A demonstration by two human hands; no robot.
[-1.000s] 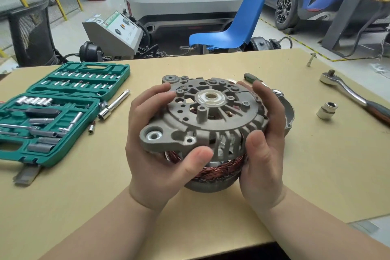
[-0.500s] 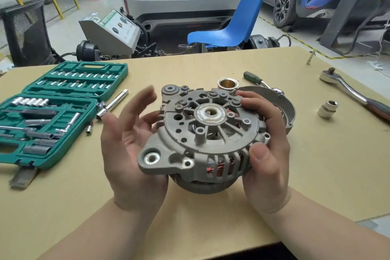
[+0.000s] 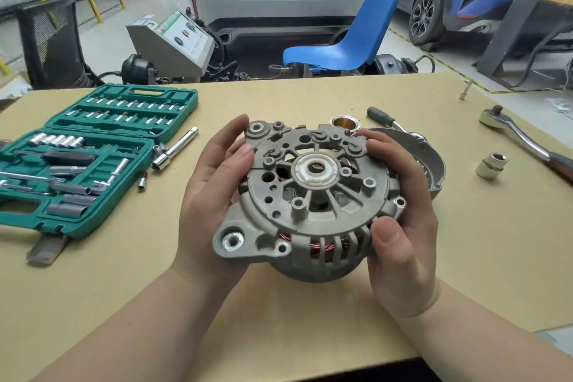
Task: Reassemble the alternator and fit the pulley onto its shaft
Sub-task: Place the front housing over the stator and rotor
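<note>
The grey alternator [image 3: 313, 192] sits at the middle of the table, its ribbed end housing facing up and tilted toward me. Copper windings show through the side slots. My right hand [image 3: 403, 245] grips its right side, fingers curled over the far rim and thumb pressed on the near side. My left hand [image 3: 214, 192] rests against its left side with the fingers nearly straight. Just behind the alternator stands a brass-lined ring [image 3: 344, 122] that may be the pulley. A round grey metal cover [image 3: 434, 164] lies behind my right hand, partly hidden.
An open green socket set [image 3: 93, 149] lies at the left, with an extension bar [image 3: 176, 149] and small bits beside it. A green-handled screwdriver [image 3: 379, 115] is behind the alternator. At the right lie a ratchet [image 3: 511, 130] and a loose socket [image 3: 493, 166].
The housing has dropped over the windings. My left hand let go, opened away from the alternator, and now lies against its left side again. The alternator has turned slightly.
</note>
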